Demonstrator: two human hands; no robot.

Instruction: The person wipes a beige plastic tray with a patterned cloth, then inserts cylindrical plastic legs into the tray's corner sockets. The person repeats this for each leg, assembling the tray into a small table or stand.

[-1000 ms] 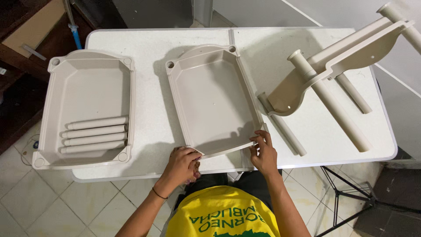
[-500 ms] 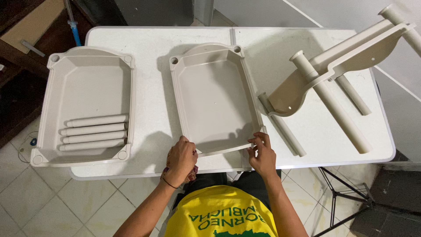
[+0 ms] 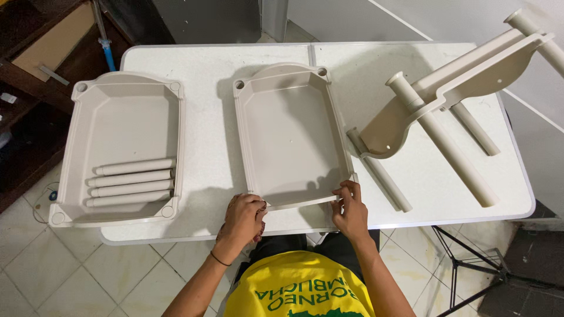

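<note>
While gripped by both hands, beige tray, apparently tilted.

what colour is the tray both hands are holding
Plain beige tray, no pattern, seen best in the head view.

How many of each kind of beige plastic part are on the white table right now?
Trays: 2, the middle tray held at its near edge by the left hand and right hand, and the left tray
Loose tubes in the left tray: 4
Loose tubes on the table: 1
Frame with posts: 1
Total: 8
</note>
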